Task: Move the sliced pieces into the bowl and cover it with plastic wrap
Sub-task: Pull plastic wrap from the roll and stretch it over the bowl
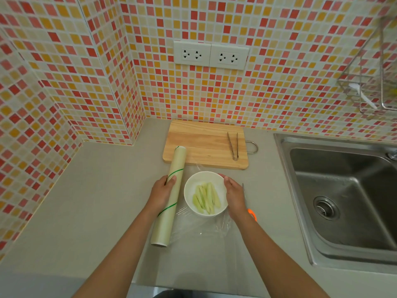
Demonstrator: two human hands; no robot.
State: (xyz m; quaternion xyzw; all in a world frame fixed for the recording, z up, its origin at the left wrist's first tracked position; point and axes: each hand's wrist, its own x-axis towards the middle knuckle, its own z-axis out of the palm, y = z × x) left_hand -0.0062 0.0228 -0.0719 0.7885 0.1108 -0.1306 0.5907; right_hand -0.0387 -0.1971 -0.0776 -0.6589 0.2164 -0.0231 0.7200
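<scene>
A white bowl (191, 186) sits on the grey counter and holds several pale green sliced pieces (206, 197). A clear sheet of plastic wrap (206, 231) stretches from the roll over the bowl and onto the counter in front of it. My left hand (162, 193) grips the plastic wrap roll (171, 198), which lies left of the bowl. My right hand (235, 195) rests flat against the bowl's right side, on the film, fingers together.
A wooden cutting board (204, 145) with metal tongs (233, 146) on it lies behind the bowl. Orange-handled scissors (251, 212) lie partly hidden under my right wrist. A steel sink (343, 190) is at the right. A wire rack (369, 82) hangs on the tiled wall.
</scene>
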